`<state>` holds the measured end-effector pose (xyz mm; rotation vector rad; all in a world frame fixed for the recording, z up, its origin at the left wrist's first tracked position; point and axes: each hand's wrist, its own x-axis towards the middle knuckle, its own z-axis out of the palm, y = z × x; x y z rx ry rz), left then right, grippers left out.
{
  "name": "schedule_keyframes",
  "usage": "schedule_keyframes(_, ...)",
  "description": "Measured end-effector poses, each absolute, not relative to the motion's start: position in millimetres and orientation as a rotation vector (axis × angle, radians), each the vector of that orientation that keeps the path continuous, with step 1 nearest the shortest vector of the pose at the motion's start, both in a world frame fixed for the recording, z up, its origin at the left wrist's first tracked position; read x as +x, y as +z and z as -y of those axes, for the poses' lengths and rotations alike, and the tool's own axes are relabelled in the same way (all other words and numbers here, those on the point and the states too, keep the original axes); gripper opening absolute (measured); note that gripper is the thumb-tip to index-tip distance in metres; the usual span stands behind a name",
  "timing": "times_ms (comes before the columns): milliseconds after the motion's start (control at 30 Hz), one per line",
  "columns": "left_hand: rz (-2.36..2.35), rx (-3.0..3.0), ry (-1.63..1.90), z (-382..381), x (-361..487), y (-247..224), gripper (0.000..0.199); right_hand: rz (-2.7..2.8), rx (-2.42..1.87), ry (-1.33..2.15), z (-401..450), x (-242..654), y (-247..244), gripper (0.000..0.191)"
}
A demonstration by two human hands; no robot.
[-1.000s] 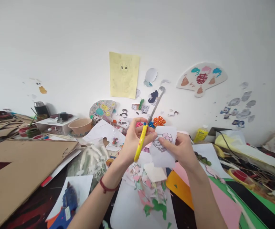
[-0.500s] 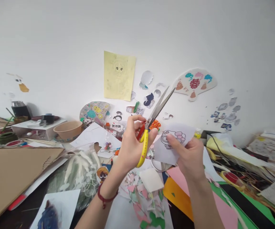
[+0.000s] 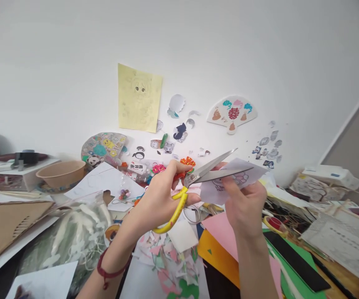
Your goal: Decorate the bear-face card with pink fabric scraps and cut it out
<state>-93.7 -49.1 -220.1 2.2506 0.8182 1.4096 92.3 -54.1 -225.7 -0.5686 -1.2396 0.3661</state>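
My left hand (image 3: 163, 195) is closed on the yellow-handled scissors (image 3: 175, 214), with thumb and fingers around the handles. The scissor blades are parted and point right, one passing across the front of a piece of white paper (image 3: 256, 171), the other above it. A line drawing with pink parts shows on that paper. My right hand (image 3: 244, 199) pinches the sheet between thumb and fingers, partly covering the drawing.
Paper scraps (image 3: 173, 265) lie below my hands. A brown bowl (image 3: 61, 174) stands left, near cardboard (image 3: 8, 232) and a plastic bag (image 3: 70, 236). Orange paper (image 3: 218, 257) and a black strip (image 3: 296, 261) lie right. Yellow paper (image 3: 139, 99) hangs on the wall.
The scissors have tipped from pointing upward to pointing right, and their blades now overlap the paper. The head view has shifted right, so the wall and table items appear further left.
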Motion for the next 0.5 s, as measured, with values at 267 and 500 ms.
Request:
schedule_keyframes(267, -0.835, 2.231, 1.351, 52.4, -88.7, -221.4, 0.044, 1.295, -0.514, 0.440, 57.4, 88.9, -226.3, 0.017)
schedule_keyframes(500, -0.806, 2.204, 1.361, 56.0, -86.8, -221.0, 0.044, 1.280, -0.488, 0.452, 59.1, 85.6, -226.1, 0.018)
